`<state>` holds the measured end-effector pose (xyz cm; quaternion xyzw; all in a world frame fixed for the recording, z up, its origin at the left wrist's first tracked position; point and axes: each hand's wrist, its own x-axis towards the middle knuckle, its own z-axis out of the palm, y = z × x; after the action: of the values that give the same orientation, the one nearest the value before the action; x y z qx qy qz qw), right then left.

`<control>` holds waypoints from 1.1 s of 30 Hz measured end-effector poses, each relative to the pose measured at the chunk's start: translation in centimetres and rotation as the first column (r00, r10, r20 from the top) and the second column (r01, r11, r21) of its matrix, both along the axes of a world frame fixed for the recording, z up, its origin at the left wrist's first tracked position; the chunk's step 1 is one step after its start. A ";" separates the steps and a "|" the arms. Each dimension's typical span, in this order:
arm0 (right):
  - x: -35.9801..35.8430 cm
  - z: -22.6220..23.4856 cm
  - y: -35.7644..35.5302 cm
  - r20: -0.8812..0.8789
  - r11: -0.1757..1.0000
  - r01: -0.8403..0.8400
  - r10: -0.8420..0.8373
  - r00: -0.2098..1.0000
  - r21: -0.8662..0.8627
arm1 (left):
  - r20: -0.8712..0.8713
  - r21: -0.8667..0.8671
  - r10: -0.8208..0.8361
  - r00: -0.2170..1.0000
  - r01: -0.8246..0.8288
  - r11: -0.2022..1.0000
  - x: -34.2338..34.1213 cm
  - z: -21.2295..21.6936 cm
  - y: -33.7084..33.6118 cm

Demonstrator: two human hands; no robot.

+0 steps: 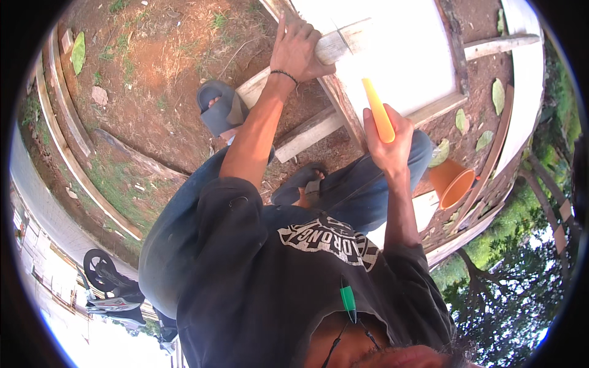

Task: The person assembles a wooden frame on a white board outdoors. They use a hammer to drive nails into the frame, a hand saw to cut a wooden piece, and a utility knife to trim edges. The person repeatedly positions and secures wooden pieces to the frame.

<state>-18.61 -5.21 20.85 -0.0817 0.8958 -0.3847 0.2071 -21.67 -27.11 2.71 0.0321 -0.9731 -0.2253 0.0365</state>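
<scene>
My left hand point(300, 52) is at the left edge of a bright white panel point(411, 67) framed in wood. Its fingers and thumb lie on either side of the end of a short pale wooden block point(333, 48), which rests over the panel. In my right hand point(391, 138), fingers wrapped round it, is the orange handle point(378, 113) of a tool. Glare on the panel washes out the tool's far end, so its kind cannot be made out. That handle points away from me, a little right of the block.
Timber supports point(310, 134) lie under the frame near my sandaled feet point(300, 184). An orange bucket point(453, 184) tips on its side at the right. Long planks point(64, 147) run along the dirt at left, and a motorcycle point(113, 285) stands behind them.
</scene>
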 end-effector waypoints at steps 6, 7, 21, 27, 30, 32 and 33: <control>8.7 9.8 7.4 0.037 0.984 -0.115 0.111 0.993 0.133 | -0.039 0.016 0.035 0.999 -0.034 0.999 1.1 -1.1 -0.7; 8.8 10.0 7.9 -0.032 0.986 -0.109 0.114 0.993 0.123 | -0.029 0.036 0.040 0.999 -0.039 0.999 0.7 -1.2 -0.7; 3.9 4.5 5.6 0.011 0.996 -0.084 0.083 0.996 0.039 | 0.080 0.068 0.017 0.997 -0.022 0.997 0.8 0.0 -0.5; 3.8 3.2 3.6 0.006 0.996 -0.064 0.064 0.998 0.066 | 0.020 -0.017 -0.001 1.000 0.001 1.000 0.5 0.2 -0.8; 8.0 8.6 8.4 0.038 0.986 -0.128 0.125 0.991 0.103 | -0.017 0.034 0.044 0.999 -0.044 0.998 1.1 -0.8 0.0; 4.6 4.2 5.4 -0.001 0.993 -0.117 0.117 0.993 0.006 | -0.031 0.075 0.044 0.999 -0.041 0.996 0.7 -0.5 -0.3; 2.4 2.2 2.9 -0.008 0.994 -0.109 0.109 0.994 -0.002 | -0.052 0.077 0.018 0.999 -0.014 0.997 0.4 -0.5 -0.3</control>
<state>-16.21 -2.34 23.06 -0.1323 0.8904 -0.3734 0.2242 -21.26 -27.40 2.17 0.0351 -0.9622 -0.2628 0.0624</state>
